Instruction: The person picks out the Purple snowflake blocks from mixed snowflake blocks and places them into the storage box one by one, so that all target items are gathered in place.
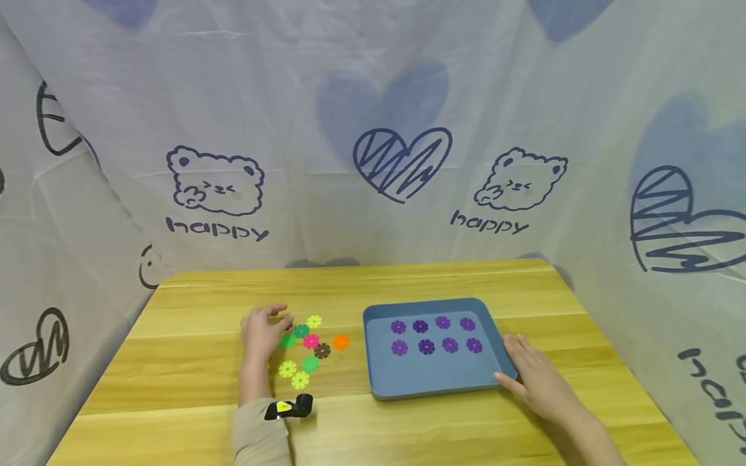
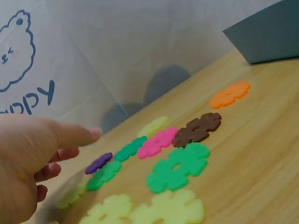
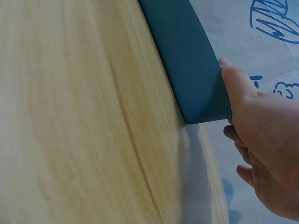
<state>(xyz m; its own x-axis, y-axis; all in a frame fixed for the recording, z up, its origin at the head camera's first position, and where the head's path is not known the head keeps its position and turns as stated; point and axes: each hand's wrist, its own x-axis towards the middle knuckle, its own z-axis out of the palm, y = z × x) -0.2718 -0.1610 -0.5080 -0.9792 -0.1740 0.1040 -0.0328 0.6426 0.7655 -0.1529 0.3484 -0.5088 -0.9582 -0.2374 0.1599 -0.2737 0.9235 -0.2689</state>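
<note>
My left hand hovers at the left edge of a group of flat, notched flower-shaped discs, thumb stretched out and nothing in its grasp. A purple disc lies on the table just beyond the thumb, beside a green disc. Nearby are a pink disc, a brown disc, an orange disc and several yellow ones. My right hand rests against the right side of a blue tray, fingers straight along its wall and thumb at the near corner. Several purple discs lie in two rows inside the tray.
The wooden table carries everything. A white curtain printed with hearts and bears hangs behind and at both sides. A black wrist camera is strapped over the left sleeve.
</note>
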